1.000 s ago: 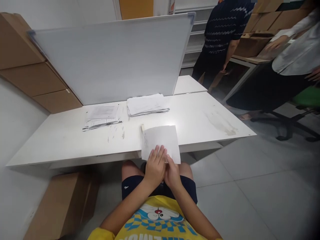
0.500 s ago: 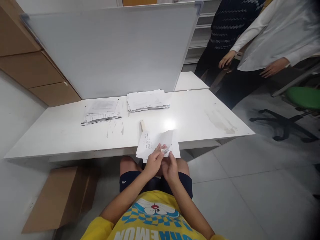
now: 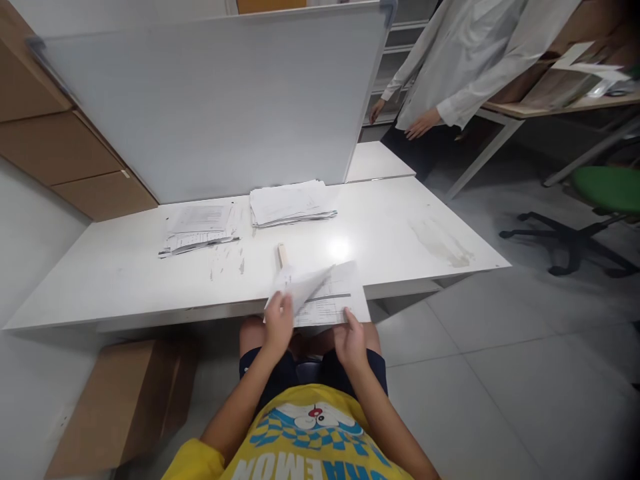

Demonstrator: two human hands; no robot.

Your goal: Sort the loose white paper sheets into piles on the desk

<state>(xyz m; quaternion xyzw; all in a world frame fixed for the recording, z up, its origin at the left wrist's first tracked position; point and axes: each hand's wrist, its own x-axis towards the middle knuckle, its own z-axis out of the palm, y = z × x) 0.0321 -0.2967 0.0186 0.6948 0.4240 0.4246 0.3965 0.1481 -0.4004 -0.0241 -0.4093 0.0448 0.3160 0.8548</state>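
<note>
Printed sheets of paper (image 3: 330,308) lie over the front edge of the white table, above my knees. My left hand (image 3: 279,323) is closed on the left side of the sheets, where one lifted page (image 3: 309,287) curls over to the left. On the right edge, my right hand (image 3: 350,339) grips the lower sheets, thumb on top and fingers underneath. Just beyond the papers lies a small pale bar-shaped object (image 3: 283,256), its near end covered by the paper.
On the white table (image 3: 390,227) stand a thick paper stack (image 3: 293,203) and a smaller pile (image 3: 200,227). Behind them leans a whiteboard (image 3: 225,107). Cardboard boxes (image 3: 85,150) are at the left, another box (image 3: 120,400) below. A person in a white shirt (image 3: 465,60) stands right, near a green chair (image 3: 605,190).
My left hand has moved left, turning a page over and exposing printed text beneath. My right hand stays at the right edge. The white-shirted person has shifted left; the dark-patterned one is hidden.
</note>
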